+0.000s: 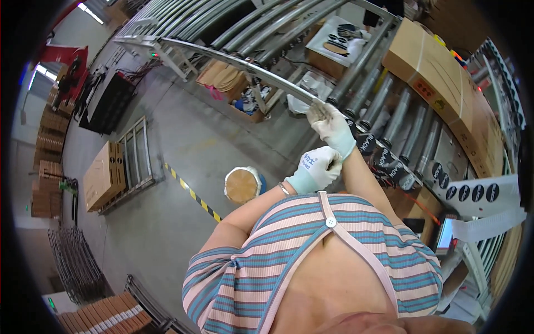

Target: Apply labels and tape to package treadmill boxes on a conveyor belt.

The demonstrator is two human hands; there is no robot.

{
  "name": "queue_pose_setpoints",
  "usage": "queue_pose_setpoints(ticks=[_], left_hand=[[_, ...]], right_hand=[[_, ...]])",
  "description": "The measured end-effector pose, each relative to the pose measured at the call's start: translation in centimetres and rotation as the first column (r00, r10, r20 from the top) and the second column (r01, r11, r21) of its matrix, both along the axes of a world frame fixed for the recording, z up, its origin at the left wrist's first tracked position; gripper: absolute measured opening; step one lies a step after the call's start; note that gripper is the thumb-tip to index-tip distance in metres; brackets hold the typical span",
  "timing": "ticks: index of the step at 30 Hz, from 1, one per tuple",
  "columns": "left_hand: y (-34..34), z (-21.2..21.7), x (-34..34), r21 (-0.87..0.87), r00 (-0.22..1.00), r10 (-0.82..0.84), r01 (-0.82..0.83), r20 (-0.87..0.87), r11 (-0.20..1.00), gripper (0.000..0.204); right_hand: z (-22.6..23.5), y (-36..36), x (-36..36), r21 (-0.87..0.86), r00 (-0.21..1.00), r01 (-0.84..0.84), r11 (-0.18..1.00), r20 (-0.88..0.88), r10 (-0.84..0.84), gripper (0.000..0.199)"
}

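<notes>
Both my hands wear white work gloves with pale green cuffs. My left hand (pixel 317 169) is closed beside my right wrist, its fingers pinching the cuff (pixel 346 149) of the right glove. My right hand (pixel 332 127) reaches forward with its fingers stretched out and nothing visible in them. The fingertips of that glove are stained grey. They are close to the metal side rail (pixel 283 83) of a roller conveyor; whether they touch it I cannot tell.
A long cardboard box (pixel 439 83) lies on the conveyor rollers (pixel 397 119) at the right. Below the conveyor stand open boxes (pixel 245 114) and a white tray (pixel 336 25). A round stool (pixel 242 185) is on the floor to my left. Farther left, a carton (pixel 103 177) rests beside a metal frame (pixel 139 147).
</notes>
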State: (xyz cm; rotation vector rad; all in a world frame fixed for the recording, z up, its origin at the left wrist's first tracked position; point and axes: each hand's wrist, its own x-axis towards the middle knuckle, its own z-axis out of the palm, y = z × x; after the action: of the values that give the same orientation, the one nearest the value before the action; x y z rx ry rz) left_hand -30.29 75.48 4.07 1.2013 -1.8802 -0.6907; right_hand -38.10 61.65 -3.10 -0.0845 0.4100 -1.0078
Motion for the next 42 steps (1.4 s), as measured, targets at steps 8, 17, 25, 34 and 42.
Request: queue_pose_setpoints(ticks=[8, 17, 25, 34, 42], left_hand=[[-3.2, -1.9, 5.8, 0.599, 0.653, 0.313, 0.273, -0.690, 0.753, 0.022], [-10.7, 0.1, 10.9, 0.653, 0.963, 0.238, -0.103, -0.122, 0.751, 0.040], [-18.0, -0.6, 14.9, 0.198, 0.986, 0.115, -0.137, 0.121, 0.970, 0.034], [-24.5, -3.0, 18.5, 0.398, 0.981, 0.195, -0.186, 0.016, 0.899, 0.023], [-30.7, -3.5, 24.1, 0.379, 0.980, 0.163, -0.196, 0.117, 0.904, 0.020]], right_hand=[[9.3, -0.8, 3.7, -0.350, 0.837, -0.222, 0.910, 0.411, 0.362, 0.063], [11.6, -4.7, 10.0, -0.407, 0.745, -0.428, 0.807, 0.347, 0.570, 0.073], [14.4, -12.4, 14.7, -0.237, 0.758, -0.446, 0.863, 0.413, 0.505, 0.072], [8.2, -19.4, 16.6, -0.527, 0.884, -0.467, 0.710, -0.250, 0.396, 0.046], [-6.2, -23.5, 3.4, -0.140, -0.089, -0.457, 0.878, -0.975, -0.202, 0.041]])
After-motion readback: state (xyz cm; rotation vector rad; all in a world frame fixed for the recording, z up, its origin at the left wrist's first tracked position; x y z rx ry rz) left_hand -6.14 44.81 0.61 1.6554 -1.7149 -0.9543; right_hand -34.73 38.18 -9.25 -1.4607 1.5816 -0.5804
